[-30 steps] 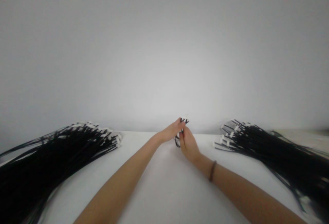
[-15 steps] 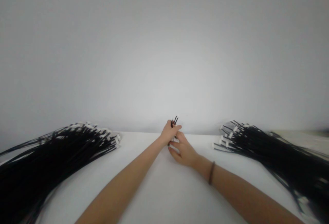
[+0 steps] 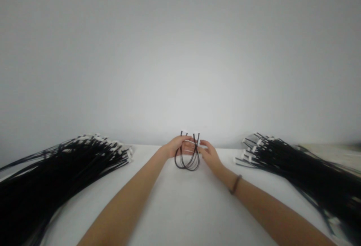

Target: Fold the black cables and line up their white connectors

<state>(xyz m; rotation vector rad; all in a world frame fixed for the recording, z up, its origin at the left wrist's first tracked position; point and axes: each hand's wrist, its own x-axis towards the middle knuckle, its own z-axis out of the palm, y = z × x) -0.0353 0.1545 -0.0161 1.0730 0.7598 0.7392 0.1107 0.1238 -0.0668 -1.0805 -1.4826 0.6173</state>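
A thin black cable [image 3: 187,168] is bent into a loop in front of me, with small white connectors [image 3: 196,132] at its upturned ends. My left hand [image 3: 178,146] has the loop's left side under its thumb, and its fingers reach behind the cable toward the right. Beside the loop's right side is my right hand [image 3: 209,155], its thumb and fingers apart. The thumb tip comes close to the cable or touches it; I cannot tell which.
A thick pile of black cables [image 3: 64,174] with white connectors lies at the left. Another such bundle [image 3: 299,167] lies at the right. The white table [image 3: 180,208] runs back to a plain pale wall [image 3: 180,58].
My hands have moved apart from their overlapping position, left hand to the left, right hand to the right. The looped cable now shows between them. Both piles stay put.
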